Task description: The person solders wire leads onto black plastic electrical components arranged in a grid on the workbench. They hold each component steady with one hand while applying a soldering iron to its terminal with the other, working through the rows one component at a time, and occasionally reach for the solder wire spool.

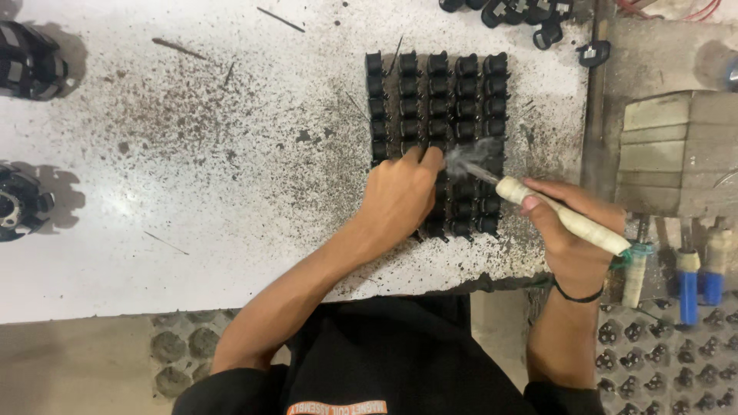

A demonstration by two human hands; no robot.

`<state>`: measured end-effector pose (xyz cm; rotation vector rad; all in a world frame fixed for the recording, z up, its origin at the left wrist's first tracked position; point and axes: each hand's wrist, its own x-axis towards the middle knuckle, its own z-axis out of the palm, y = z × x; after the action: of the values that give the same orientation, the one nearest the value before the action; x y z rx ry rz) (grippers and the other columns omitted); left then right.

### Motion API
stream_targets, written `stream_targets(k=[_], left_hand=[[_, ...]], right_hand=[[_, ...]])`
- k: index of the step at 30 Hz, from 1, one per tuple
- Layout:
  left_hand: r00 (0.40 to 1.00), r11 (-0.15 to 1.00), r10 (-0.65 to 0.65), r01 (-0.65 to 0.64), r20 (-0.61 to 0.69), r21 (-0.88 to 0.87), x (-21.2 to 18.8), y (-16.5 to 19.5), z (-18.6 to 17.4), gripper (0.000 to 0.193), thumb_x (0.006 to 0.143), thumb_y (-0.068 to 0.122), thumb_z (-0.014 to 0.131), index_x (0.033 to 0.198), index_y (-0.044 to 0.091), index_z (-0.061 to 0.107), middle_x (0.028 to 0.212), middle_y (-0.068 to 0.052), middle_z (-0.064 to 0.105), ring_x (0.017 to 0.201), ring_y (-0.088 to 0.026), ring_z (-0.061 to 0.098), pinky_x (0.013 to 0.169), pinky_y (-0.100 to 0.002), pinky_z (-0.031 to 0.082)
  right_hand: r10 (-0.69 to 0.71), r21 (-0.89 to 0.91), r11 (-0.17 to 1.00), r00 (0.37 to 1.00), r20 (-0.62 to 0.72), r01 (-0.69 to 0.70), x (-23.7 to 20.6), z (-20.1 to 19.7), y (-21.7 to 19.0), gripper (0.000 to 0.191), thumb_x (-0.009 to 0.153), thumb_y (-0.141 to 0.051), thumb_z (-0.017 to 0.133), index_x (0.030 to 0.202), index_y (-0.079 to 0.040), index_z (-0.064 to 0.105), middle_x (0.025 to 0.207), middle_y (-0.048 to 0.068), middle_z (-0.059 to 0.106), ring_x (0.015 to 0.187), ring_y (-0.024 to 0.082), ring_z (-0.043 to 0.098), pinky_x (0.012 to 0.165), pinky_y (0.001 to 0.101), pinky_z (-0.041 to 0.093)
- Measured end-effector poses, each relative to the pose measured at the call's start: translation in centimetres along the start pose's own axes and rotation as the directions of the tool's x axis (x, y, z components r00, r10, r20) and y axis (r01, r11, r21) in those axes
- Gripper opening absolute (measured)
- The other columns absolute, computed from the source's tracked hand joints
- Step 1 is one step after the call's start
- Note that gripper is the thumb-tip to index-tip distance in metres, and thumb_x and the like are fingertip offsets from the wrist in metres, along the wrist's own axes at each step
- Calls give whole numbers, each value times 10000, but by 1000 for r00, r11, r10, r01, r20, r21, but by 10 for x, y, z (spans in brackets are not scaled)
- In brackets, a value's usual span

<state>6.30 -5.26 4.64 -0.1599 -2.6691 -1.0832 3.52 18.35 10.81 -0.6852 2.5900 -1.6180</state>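
Shiny black plastic on a rough, dirty table

The small black parts (pixel 438 107) look like smooth, glossy plastic. The white table (pixel 192 192) is matt, scratched and speckled with dark grit. The tool handle (pixel 565 217) is wrapped in pale, dull tape.

Parts grid (pixel 438 107) on table (pixel 231 230), blocks (pixel 680 150) right.
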Motion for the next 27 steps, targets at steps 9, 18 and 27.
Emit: stream_targets(k=[9, 18, 27], left_hand=[[926, 975, 187, -215, -327, -52, 53, 7, -63, 149, 966, -99, 589, 1012, 17, 670, 776, -91, 723, 476, -172, 595, 345, -340, 413], [999, 993, -7, 11, -33, 117, 40, -23, 5, 226, 746, -19, 687, 956, 40, 746, 1011, -151, 639, 894, -300, 675, 604, -425, 584], [999, 989, 32, -37, 31, 146, 36, -31, 23, 217, 681, 15, 718, 893, 40, 760, 972, -147, 644, 891, -314, 683, 620, -425, 597]], right_hand=[[129, 202, 975, 971, -199, -88, -17, 10, 40, 196, 1040, -61, 676, 1142, 105, 688, 1047, 188, 726, 849, 237, 753, 776, 315, 643], [155, 118, 983, 978, -137, -139, -6, 13, 34, 213, 1021, -58, 696, 1156, 106, 707, 996, 191, 731, 857, 213, 736, 831, 291, 597], [107, 31, 994, 993, -52, -106, 8, 12, 19, 160, 1026, -31, 729, 1126, 93, 713, 981, 166, 745, 870, 174, 730, 784, 239, 578]])
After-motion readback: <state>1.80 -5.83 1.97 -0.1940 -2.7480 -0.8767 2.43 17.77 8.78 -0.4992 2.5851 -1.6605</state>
